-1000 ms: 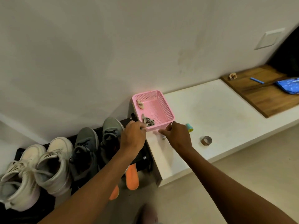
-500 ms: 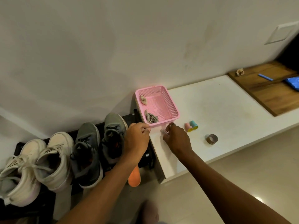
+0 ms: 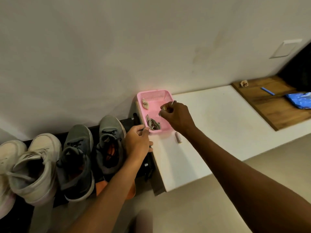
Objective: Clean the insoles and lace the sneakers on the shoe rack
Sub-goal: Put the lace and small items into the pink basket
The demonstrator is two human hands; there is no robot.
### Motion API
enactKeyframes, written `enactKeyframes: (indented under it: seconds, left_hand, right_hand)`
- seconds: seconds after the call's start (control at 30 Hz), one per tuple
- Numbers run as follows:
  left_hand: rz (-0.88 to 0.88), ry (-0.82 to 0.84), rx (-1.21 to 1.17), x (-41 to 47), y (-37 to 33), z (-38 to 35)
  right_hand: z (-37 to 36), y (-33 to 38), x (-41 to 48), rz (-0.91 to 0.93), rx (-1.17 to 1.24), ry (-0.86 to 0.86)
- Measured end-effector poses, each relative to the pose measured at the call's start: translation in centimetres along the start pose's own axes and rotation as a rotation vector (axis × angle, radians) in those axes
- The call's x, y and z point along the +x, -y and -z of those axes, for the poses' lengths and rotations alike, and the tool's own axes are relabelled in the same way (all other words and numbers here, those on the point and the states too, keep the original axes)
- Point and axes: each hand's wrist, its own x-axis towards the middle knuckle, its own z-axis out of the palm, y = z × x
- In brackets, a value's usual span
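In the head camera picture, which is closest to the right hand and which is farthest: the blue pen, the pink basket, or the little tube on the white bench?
1. pink basket: by the wall; the right hand hovers over it.
2. little tube: on the white bench, just beside the wrist.
3. blue pen: far to the right, on the wooden board.

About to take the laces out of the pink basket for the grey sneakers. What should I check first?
1. Lace bundle lies in the pink basket: ok.
2. Right hand free to take it: not ok, it pinches a small object above the basket.
3. Left hand has a grip on the basket's near corner: cannot tell.
4. Grey sneakers stand on the shoe rack: ok.
5. Small cylinder on the white bench lies apart from the basket: ok.
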Motion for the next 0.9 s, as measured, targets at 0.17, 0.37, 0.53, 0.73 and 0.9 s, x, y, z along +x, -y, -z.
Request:
enactKeyframes:
  seconds: [0.17,0.37,0.53,0.73,0.9]
  left_hand:
    - [0.007,0.035,-0.036,0.7,1.4,-0.3]
    - [0.044,0.019,-0.047,2.2,1.3,-0.6]
    - [0.037,0.003,-0.050,2.8,1.3,-0.8]
    - [0.042,0.001,-0.037,2.8,1.3,-0.7]
    - [0.056,0.014,-0.043,2.9,1.4,-0.6]
  right_hand:
    - [-3.8,0.1,4.9,-0.024,-0.025,0.011]
    - [-8.3,-0.7,6.9,-0.019,-0.124,0.019]
    - [-9.4,-1.1,7.6,0.019,-0.179,0.013]
    - [-9.5,-1.0,7.5,0.021,-0.183,0.010]
    - [-9.2,-1.1,7.4,0.018,-0.164,0.022]
